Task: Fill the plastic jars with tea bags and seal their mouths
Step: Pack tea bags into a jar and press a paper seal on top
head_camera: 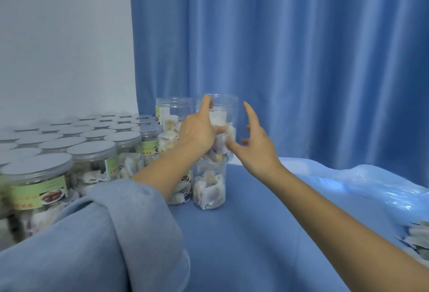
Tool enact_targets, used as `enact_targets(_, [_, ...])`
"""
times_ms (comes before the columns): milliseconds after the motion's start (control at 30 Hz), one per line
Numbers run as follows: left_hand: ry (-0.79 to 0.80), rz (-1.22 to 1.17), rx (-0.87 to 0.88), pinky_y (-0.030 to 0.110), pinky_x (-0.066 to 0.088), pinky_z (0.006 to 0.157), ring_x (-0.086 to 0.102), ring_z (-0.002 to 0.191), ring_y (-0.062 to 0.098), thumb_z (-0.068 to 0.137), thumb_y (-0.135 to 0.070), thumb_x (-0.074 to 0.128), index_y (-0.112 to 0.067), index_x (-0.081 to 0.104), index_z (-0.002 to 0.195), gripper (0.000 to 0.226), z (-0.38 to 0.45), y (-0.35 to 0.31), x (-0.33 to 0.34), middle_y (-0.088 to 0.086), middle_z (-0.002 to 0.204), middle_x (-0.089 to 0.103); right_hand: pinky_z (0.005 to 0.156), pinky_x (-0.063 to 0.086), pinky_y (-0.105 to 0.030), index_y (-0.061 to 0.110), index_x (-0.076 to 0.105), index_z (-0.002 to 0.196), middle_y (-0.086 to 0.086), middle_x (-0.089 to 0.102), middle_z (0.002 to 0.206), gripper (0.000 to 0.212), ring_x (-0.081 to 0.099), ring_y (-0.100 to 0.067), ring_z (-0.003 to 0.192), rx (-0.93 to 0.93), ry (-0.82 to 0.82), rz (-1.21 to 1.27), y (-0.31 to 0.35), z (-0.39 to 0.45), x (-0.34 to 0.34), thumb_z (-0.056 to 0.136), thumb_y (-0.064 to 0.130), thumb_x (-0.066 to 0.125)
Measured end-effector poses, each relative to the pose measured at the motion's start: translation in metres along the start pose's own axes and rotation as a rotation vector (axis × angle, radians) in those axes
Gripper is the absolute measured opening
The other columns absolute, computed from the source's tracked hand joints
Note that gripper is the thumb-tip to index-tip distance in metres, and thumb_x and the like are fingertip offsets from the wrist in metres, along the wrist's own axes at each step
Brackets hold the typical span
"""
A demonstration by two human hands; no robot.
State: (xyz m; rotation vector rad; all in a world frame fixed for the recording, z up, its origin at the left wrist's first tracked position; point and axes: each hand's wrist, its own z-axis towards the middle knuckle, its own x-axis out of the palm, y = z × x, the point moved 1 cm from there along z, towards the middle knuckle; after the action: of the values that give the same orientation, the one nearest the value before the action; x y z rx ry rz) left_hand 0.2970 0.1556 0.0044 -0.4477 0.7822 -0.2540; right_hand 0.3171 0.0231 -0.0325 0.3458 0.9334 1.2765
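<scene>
A clear lidless jar half full of tea bags stands stacked on another tea-bag jar on the blue table. My left hand grips the upper jar's left side, forefinger on its rim. My right hand hovers just right of that jar with fingers spread, thumb near its wall, holding nothing. A second stack of open jars stands just behind to the left.
Several sealed jars with grey lids and green labels crowd the left side. A crumpled clear plastic sheet lies at right, with loose tea bags at the right edge. A blue curtain hangs behind.
</scene>
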Motion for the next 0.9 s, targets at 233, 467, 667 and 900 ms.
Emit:
enact_targets(233, [0.068, -0.061, 0.045, 0.024, 0.027, 0.048, 0.046, 0.058, 0.016, 0.079, -0.035, 0.071, -0.028, 0.034, 0.115, 0.052, -0.068, -0.026, -0.018, -0.008, 0.061, 0.043, 0.072, 0.035, -0.021, 0.044, 0.016, 0.143, -0.006, 0.042, 0.130, 0.093, 0.049, -0.020, 0.098, -0.061, 0.040, -0.160, 0.026, -0.040, -0.029, 0.074, 0.026, 0.076])
enact_targets(467, [0.117, -0.146, -0.039, 0.024, 0.026, 0.046, 0.043, 0.053, 0.010, 0.079, -0.031, 0.071, -0.029, 0.033, 0.112, 0.051, -0.162, -0.044, -0.013, -0.006, 0.055, 0.042, 0.082, 0.041, -0.028, 0.033, 0.039, 0.128, 0.001, 0.050, 0.124, 0.080, 0.049, -0.018, 0.101, 0.002, 0.042, -0.128, 0.020, -0.129, -0.051, 0.062, 0.025, 0.084])
enact_targets(667, [0.121, -0.262, -0.131, 0.027, 0.028, 0.051, 0.047, 0.069, 0.022, 0.078, -0.026, 0.071, -0.034, 0.032, 0.117, 0.056, -0.230, -0.049, -0.001, -0.004, 0.080, 0.052, 0.082, 0.036, -0.021, 0.031, 0.043, 0.129, 0.008, 0.050, 0.130, 0.077, 0.051, -0.016, 0.109, 0.010, 0.020, -0.096, 0.004, -0.192, -0.053, 0.065, 0.020, 0.082])
enact_targets(900, [0.052, -0.438, -0.247, 0.031, 0.041, 0.073, 0.062, 0.101, 0.029, 0.076, -0.033, 0.075, -0.039, 0.017, 0.137, 0.084, -0.272, -0.034, 0.014, -0.002, 0.125, 0.059, 0.081, 0.042, -0.022, 0.047, 0.021, 0.142, 0.012, 0.044, 0.137, 0.089, 0.046, -0.003, 0.100, -0.008, 0.072, -0.132, -0.006, -0.226, -0.048, 0.075, 0.029, 0.075])
